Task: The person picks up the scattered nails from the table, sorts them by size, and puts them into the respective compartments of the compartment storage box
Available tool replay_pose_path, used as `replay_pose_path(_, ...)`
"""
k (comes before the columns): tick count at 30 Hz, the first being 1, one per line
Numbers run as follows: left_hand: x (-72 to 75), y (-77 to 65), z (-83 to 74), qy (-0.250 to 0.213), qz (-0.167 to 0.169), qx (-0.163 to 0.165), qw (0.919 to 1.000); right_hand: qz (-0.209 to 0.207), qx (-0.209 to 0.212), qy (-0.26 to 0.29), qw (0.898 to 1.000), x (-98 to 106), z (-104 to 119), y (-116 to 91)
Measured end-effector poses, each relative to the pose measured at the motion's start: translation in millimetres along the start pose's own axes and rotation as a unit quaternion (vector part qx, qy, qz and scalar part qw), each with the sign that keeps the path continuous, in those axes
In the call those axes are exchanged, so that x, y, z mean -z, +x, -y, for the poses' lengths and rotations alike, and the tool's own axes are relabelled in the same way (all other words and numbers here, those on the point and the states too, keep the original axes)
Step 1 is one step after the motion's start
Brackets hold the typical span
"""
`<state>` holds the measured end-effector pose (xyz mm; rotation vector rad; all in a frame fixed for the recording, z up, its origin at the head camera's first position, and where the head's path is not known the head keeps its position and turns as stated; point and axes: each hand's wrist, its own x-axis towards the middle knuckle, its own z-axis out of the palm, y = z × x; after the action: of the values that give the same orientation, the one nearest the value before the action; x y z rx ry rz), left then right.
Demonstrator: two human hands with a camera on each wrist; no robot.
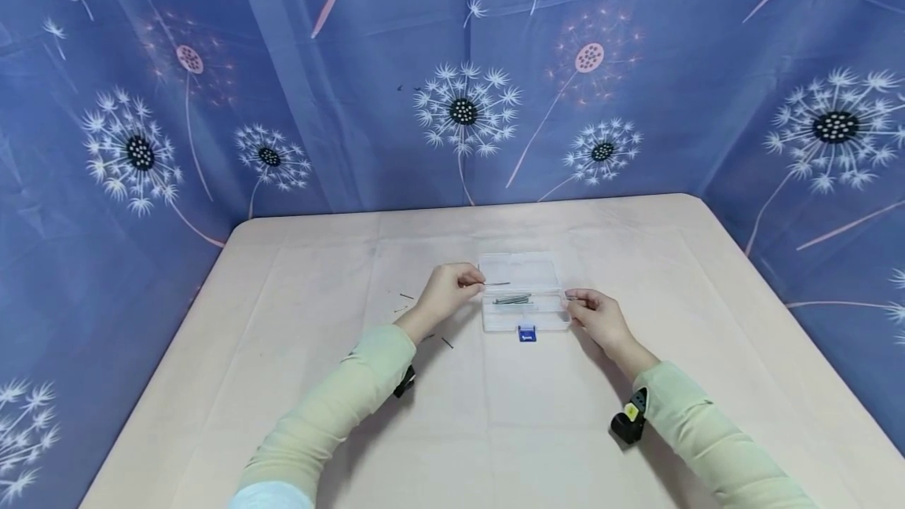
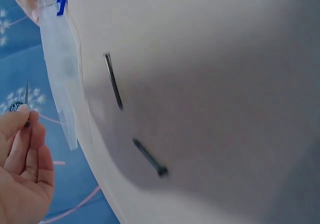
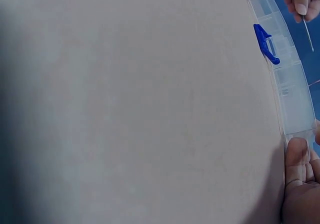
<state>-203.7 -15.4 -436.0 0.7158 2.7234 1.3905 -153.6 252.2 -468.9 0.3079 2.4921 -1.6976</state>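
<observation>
My left hand (image 1: pixel 447 289) pinches a thin nail (image 1: pixel 497 283) between thumb and fingertips, its shaft over the open box. In the left wrist view the nail (image 2: pixel 27 94) points away from the fingers. A clear plastic box (image 1: pixel 495 324) with a blue latch (image 1: pixel 526 334) stands on the table, lid (image 1: pixel 519 269) tipped back. Inside, a bundle of nails (image 1: pixel 512 299) lies in the rear part. My right hand (image 1: pixel 601 320) grips the box's right end, the thumb (image 3: pixel 297 151) on its near side and the other fingers partly hidden behind it.
Several loose nails lie left of the box, among them a dark nail (image 2: pixel 150 157) and a second one (image 2: pixel 113 81). A pale cloth covers the table (image 1: pixel 551 430). Blue patterned curtains (image 1: pixel 382 100) hang at the back and both sides.
</observation>
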Motion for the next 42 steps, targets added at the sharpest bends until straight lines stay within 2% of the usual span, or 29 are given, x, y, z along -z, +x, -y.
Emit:
replay_pose_path(7, -13.3, 7.4, -9.5, 0.012, 0.033, -0.007, 0.9993, -0.001, -0.003, -0.002, 1.0, 0, 0, 0)
replay_pose_path(13, -21.2, 13.5, -15.6, 0.041, 0.052, -0.018, 0.9976, -0.004, 0.0, -0.003, 1.0, 0, 1, 2)
replay_pose_path(22, -30.4, 17.1, -22.8, 0.059, 0.07, -0.022, 0.9955, 0.001, -0.007, -0.001, 1.0, -2, 0, 1)
replay_pose_path(31, -43.2, 21.5, -27.6, 0.047, 0.088, -0.025, 0.9947, -0.004, -0.005, -0.002, 1.0, -1, -1, 1)
replay_pose_path(42, -54.0, 27.2, -30.2, 0.105, 0.091, -0.036, 0.9896, -0.009, 0.005, 0.005, 1.0, -1, 1, -1)
